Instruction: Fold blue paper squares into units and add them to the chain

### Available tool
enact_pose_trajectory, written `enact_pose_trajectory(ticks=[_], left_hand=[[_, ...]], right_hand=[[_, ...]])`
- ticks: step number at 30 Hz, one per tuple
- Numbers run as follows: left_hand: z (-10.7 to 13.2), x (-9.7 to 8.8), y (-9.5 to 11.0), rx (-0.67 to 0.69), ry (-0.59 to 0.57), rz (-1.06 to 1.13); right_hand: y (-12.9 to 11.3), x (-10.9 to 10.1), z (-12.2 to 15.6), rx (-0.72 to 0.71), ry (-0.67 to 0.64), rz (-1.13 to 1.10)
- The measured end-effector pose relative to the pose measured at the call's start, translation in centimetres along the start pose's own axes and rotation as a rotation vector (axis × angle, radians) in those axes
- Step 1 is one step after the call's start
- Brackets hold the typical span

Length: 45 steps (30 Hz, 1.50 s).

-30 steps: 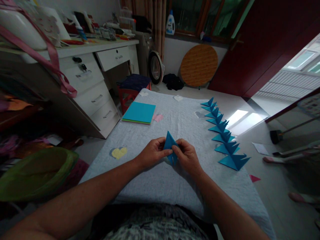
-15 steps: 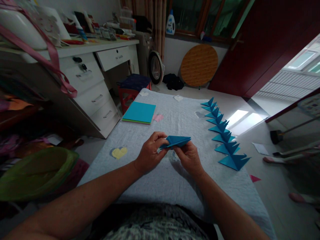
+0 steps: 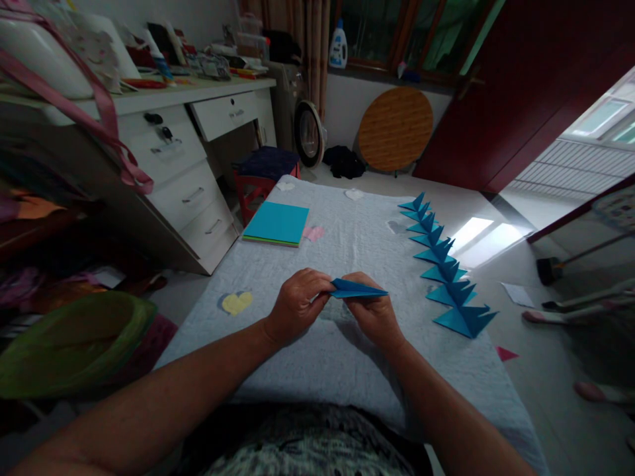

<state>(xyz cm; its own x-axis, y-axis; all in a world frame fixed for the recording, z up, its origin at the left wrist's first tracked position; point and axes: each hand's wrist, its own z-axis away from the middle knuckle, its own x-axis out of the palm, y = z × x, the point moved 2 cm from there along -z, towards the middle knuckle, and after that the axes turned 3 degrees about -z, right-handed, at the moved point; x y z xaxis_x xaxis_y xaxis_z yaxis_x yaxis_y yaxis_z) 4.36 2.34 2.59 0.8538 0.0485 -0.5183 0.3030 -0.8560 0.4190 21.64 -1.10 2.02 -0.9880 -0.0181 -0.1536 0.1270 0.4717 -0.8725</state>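
Note:
Above the middle of the cloth-covered table, a blue folded paper (image 3: 358, 289) is held between both hands, its narrow point toward the right. My left hand (image 3: 301, 301) pinches its left end between thumb and fingers. Under and behind the paper, my right hand (image 3: 376, 314) grips it from the right, with part of the fingers hidden. To the right stands a row of several blue origami cranes (image 3: 449, 271), close together along the table edge. A stack of square coloured paper (image 3: 276, 223), blue on top, lies at the far left of the table.
The light cloth (image 3: 347, 231) has heart patches. Left of the table are a white drawer desk (image 3: 183, 192) and a green-lined bin (image 3: 74, 344). Behind it are a red stool (image 3: 251, 192), a washing machine with its door open (image 3: 308, 132) and a round wooden board (image 3: 395, 129).
The blue folded paper has turned so a narrower side shows. My right hand has shifted its fingers behind it, and my left hand now pinches its left end.

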Motion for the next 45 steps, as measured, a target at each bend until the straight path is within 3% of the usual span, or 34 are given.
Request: enact_pose_trajectory(ticks=[6,12,31,35,40,45], left_hand=[[0.3,0.4,-0.4,-0.051,-0.045,0.056],[0.1,0.4,-0.6,-0.220,-0.096,0.146],[0.1,0.7,-0.8,-0.564,-0.225,0.254],[0.2,0.7,-0.9,-0.589,-0.186,0.260],[0.1,0.8,-1.0,-0.510,-0.155,0.348],[0.1,1.3,-1.2,-0.638,-0.205,0.473]], right_hand=[[0.3,0.0,0.1,0.103,0.050,-0.130],[1.2,-0.2,0.3,0.279,0.154,-0.242],[2.3,-1.0,0.4,0.333,0.331,-0.386],[1.9,-0.9,0.2,0.343,0.286,-0.311],[1.4,-0.2,0.2,0.362,0.151,-0.191],[1.3,0.3,0.3,0.331,0.087,-0.145]])
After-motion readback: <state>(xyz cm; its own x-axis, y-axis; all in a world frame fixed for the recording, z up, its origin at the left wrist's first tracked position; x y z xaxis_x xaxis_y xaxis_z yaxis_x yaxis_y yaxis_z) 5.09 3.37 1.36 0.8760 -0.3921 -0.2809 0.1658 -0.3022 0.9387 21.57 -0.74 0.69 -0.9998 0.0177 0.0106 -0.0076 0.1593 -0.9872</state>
